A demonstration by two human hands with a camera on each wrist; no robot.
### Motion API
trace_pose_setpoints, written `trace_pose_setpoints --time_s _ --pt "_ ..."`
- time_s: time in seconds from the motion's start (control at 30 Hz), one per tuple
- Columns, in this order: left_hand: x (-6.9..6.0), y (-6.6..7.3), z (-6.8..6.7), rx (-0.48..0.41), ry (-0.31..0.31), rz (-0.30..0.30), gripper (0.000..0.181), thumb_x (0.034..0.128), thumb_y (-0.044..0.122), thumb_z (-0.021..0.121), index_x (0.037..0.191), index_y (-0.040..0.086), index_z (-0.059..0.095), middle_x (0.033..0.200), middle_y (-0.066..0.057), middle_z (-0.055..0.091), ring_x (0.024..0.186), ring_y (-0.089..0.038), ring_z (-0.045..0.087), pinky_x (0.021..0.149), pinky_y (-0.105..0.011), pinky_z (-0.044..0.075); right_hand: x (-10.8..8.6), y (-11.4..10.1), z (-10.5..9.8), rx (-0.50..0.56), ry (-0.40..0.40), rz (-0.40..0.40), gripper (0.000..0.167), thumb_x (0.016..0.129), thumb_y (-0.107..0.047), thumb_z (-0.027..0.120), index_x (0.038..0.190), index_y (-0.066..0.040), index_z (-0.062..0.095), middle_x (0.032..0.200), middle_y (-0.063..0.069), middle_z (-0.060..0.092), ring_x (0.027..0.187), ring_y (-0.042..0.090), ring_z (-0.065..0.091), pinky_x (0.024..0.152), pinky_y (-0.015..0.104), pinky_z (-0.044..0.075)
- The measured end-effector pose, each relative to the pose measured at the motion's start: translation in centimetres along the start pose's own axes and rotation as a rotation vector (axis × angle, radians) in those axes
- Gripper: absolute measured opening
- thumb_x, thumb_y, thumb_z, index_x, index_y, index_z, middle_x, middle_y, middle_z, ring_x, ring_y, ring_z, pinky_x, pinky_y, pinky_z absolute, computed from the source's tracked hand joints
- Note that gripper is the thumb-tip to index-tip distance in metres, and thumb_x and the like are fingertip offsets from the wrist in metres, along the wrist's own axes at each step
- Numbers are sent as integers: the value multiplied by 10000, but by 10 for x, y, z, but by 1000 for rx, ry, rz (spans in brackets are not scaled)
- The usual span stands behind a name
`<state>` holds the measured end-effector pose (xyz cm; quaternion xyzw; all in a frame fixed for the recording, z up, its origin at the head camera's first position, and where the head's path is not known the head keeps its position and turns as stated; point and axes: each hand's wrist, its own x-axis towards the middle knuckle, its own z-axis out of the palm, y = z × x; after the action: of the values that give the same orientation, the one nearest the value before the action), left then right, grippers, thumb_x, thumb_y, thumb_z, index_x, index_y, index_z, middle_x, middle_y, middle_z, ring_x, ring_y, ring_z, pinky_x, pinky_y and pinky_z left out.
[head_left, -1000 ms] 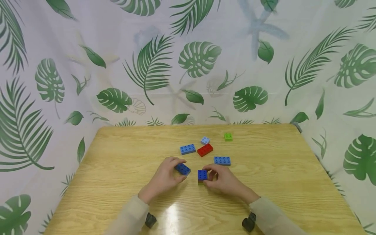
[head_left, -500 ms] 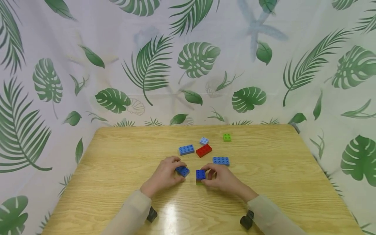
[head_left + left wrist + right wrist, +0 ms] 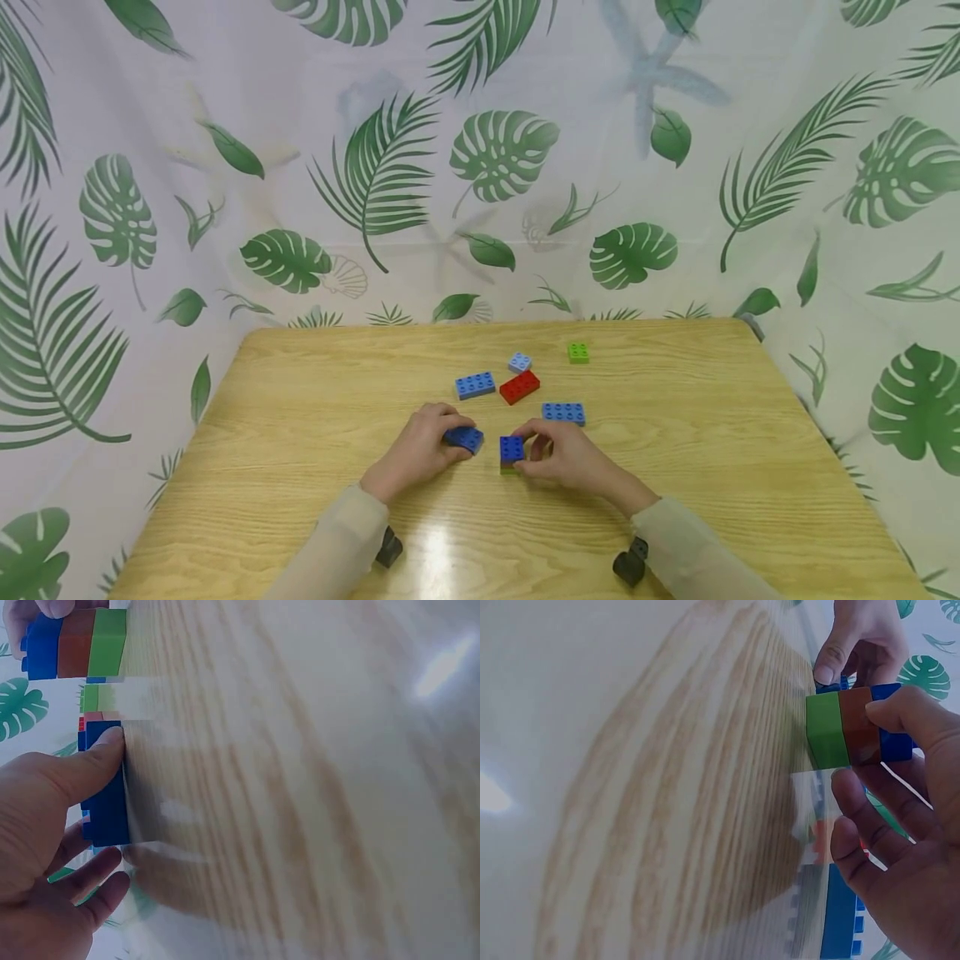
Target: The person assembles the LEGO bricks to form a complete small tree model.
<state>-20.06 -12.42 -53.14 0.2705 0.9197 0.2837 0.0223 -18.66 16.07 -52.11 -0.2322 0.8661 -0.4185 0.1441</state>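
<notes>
My left hand (image 3: 418,450) pinches a dark blue eight-stud toy brick (image 3: 468,440) between thumb and fingers. In the left wrist view, that brick (image 3: 109,806) sits at the table surface, studs facing up, the thumb on its near side. To its right, my right hand (image 3: 570,460) grips a small stack of toy bricks (image 3: 512,448) by its sides. The right wrist view shows the stack's layers: a green brick (image 3: 827,731) at the bottom, a brown one (image 3: 860,735) in the middle, a blue one (image 3: 895,742) on top. A small gap separates brick and stack.
Beyond the hands lie two lighter blue long bricks, one at left (image 3: 476,385) and one at right (image 3: 563,413), with a red brick (image 3: 520,387) between. Farther back are a pale blue small brick (image 3: 520,362) and a green small brick (image 3: 578,353). A leaf-patterned curtain (image 3: 480,167) surrounds the table (image 3: 315,375).
The dark blue brick in my left hand has turned slightly, its long side now closer to left-right. My right hand keeps its grip on the stack, almost still. The head view has shifted slightly.
</notes>
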Motion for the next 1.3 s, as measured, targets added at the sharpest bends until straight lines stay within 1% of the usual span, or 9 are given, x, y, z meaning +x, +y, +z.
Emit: trace_pose_setpoints --time_s 0.13,0.27,0.4,0.5,0.7,0.8,1.03,1.17,1.3 --pt "1 -1 1 -26 -4 -36 371 927 235 836 1268 115 751 1209 -106 670 1171 -313 591 1018 -517 513 0 0 -1 4 -5 12 393 925 -265 831 1269 -117 714 961 -5 704 839 98 610 732 240 513" --pt "2 -2 1 -83 6 -62 389 908 264 856 1254 120 754 1142 -82 656 1078 -239 603 964 -459 537 1 1 -1 0 -11 22 396 925 -263 832 1275 -119 713 945 -17 697 848 114 612 730 240 512" --pt "3 1 -4 -163 -2 -95 410 912 284 853 1278 139 741 1128 -55 632 1018 -173 599 937 -412 555 1 0 -2 -2 -8 28 400 921 -258 835 1276 -119 715 953 -17 702 844 96 610 729 238 515" --pt "3 6 -10 -207 -3 -104 402 916 264 849 1282 139 739 1136 -54 630 1033 -172 601 957 -426 562 1 -1 -2 -6 -8 38 399 915 -257 839 1272 -126 717 950 -28 697 846 103 608 731 238 516" --pt "2 19 -20 -240 24 -58 376 906 223 858 1253 135 745 1176 -63 691 1062 -193 644 945 -421 571 2 -1 -2 -7 -15 50 388 912 -256 840 1263 -144 720 926 -50 682 862 137 615 749 245 519" --pt "2 23 -23 -268 18 -38 375 913 236 851 1254 131 736 1225 -70 723 1085 -194 667 937 -411 574 2 0 -1 -3 -19 42 387 913 -260 838 1263 -144 721 919 -52 685 862 139 621 747 250 524" --pt "4 34 -21 -334 -27 -35 392 917 273 847 1261 131 723 1259 -64 736 1064 -176 667 930 -375 567 1 1 -2 2 -22 33 382 917 -268 833 1260 -145 720 918 -59 684 862 132 627 747 251 533" --pt "5 41 -20 -338 -30 -9 387 921 249 844 1262 113 723 1258 -71 735 1075 -187 676 923 -384 568 1 0 -3 -3 -18 17 382 921 -262 830 1263 -134 719 910 -52 687 846 113 625 738 248 533" --pt "6 43 -19 -310 -35 23 389 926 253 838 1269 109 725 1249 -70 739 1108 -203 685 940 -389 563 1 2 -3 -5 -14 -3 381 920 -259 830 1258 -120 721 900 -43 691 829 83 619 725 244 529"
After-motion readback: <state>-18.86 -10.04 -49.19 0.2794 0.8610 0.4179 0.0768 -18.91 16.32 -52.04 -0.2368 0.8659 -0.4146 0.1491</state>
